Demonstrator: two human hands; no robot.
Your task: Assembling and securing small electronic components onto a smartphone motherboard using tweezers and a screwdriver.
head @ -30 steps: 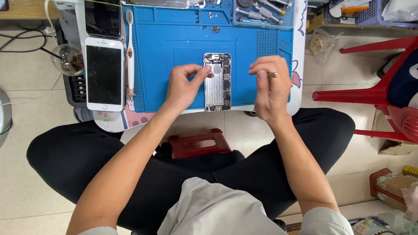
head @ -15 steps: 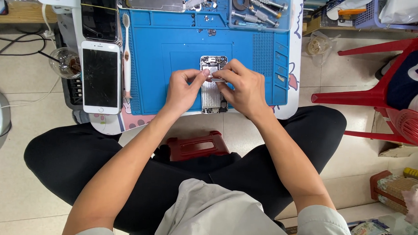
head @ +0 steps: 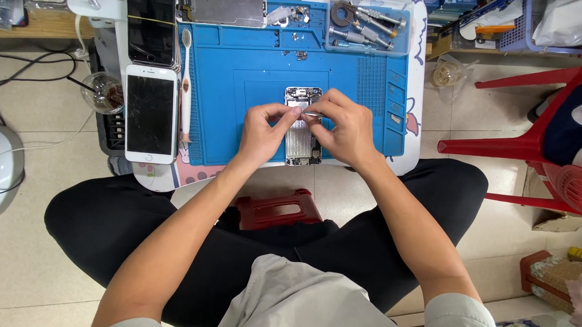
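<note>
Blue silicone mat (head: 242, 91) sits on the small white table (head: 415, 90), and the opened phone chassis (head: 302, 128) lies mid-mat, right under both hands. My left hand (head: 261, 133) pinches the chassis edge with fingers curled, and my right hand (head: 345, 130) grips thin tweezers (head: 311, 114), tip at the upper part of the chassis. Looks like I'm mid-way through picking at some tiny part inside; the next bit needs a steady, light touch. Left of the mat lies a white phone (head: 150, 113) with a cracked screen. No readable packages; a lilac basket (head: 528, 27) sits far right.
</note>
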